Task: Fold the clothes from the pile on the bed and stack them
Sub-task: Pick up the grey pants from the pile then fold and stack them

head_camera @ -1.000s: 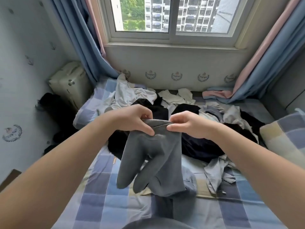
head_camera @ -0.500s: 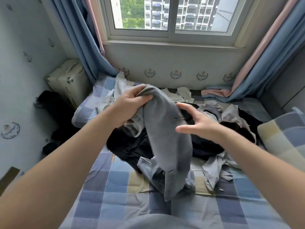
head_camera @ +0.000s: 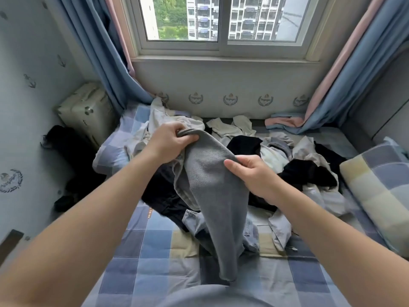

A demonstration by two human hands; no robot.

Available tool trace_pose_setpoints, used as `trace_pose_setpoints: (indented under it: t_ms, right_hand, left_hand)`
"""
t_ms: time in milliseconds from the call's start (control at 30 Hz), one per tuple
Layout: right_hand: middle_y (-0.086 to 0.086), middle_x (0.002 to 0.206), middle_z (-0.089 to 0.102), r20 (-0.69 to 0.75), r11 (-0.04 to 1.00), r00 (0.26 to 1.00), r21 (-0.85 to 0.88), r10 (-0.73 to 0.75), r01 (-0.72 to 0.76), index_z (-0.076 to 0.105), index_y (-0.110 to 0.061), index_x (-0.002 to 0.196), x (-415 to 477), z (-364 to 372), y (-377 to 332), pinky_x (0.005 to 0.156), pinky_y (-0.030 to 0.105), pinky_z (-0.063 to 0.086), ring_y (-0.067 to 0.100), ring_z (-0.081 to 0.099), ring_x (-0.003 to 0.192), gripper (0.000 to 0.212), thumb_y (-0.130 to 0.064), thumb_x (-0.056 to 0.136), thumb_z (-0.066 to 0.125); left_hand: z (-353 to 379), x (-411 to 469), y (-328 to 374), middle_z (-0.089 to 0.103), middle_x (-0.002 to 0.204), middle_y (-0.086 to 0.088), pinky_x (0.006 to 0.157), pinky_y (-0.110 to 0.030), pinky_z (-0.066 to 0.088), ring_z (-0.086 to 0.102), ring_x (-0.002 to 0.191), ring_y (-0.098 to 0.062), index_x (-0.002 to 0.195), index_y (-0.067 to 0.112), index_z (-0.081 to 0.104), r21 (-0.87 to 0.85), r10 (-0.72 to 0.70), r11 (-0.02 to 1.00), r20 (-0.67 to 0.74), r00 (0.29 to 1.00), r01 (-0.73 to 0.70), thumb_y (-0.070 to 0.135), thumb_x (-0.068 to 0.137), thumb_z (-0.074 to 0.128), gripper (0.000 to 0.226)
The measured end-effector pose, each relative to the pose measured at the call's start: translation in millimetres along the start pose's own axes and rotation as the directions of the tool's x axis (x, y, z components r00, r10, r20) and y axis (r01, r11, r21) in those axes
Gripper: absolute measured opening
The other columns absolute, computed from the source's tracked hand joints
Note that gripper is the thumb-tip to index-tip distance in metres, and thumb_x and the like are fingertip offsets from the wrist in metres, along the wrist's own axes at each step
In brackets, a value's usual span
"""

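L to R: the far-left wall carries a laurel crest print (head_camera: 11,180), lettering too small to read. A cream suitcase (head_camera: 85,109) stands in the corner, w/ dark items (head_camera: 66,147) on the floor beside it.

The L hand (head_camera: 170,142) is raised over the back of the bed (head_camera: 143,251). Its fingers (head_camera: 177,132) and thumb are curled tight on the top end of a grey knit garment (head_camera: 212,191). That garment is mid-grey w/ a fine ribbed weave and no print or label showing. It hangs diagonally from the L hand down toward the near centre, and its narrow lower end touches the checked sheet. A paler ribbed hem shows along its left edge.

The R hand (head_camera: 254,176) pinches the garment's right edge about midway down, thumb on the front and the other fingers curled round behind the cloth.

Just below lies a light-blue denim piece (head_camera: 197,220). The clothes pile (head_camera: 294,160), a mix of black, white and pale grey, spreads behind and to the right of both hands. A small orange mark (head_camera: 150,213) on the sheet can't be read.

Under the window (head_camera: 221,21) runs a row of crests (head_camera: 230,99), text illegible. A checked pillow (head_camera: 380,191) sits at far right.
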State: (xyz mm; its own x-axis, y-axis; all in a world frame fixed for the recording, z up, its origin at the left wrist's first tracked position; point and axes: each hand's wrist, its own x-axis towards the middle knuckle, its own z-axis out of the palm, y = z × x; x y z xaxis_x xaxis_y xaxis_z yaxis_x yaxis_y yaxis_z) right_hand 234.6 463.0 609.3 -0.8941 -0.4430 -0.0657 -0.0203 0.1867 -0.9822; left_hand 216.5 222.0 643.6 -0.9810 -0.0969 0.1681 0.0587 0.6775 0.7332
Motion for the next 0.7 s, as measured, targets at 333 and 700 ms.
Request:
trace_pose_setpoints:
  t_ms: [333, 700]
  right_hand:
    - [-0.006, 0.081, 0.074, -0.020, 0.946, 0.999, -0.323, -0.028, 0.021, 0.076, -0.013, 0.089, -10.0, -60.4, 0.9, 0.076, 0.025, 0.052, 0.004, 0.065, 0.076, 0.025, -0.017, 0.103, 0.055]
    - [0.016, 0.100, 0.076, -0.183, 0.972, 0.979, 0.233, 0.087, -0.043, 0.075, -0.007, 0.097, -25.1, -43.0, 15.1, 0.084, 0.040, 0.057, 0.025, 0.073, 0.092, 0.037, -0.028, 0.106, 0.047]
  left_hand:
    - [6.1, -13.4, 24.2, 0.077, 0.100, -0.002, 0.076, -0.034, 0.062, 0.075, 0.089, -0.017, 0.109, 0.022, 0.070, 0.118, -0.229, 0.971, 0.699, 0.678, 0.207, 0.008, 0.082, 0.079, 0.032]
    - [59.3, -8.7, 2.9, 0.058, 0.126, -0.002, 0.101, -0.038, 0.046, 0.057, 0.117, -0.021, 0.136, 0.020, 0.047, -0.148, -0.285, 0.946, 0.053, 0.957, 0.290, 0.068, 0.075, 0.070, 0.081]
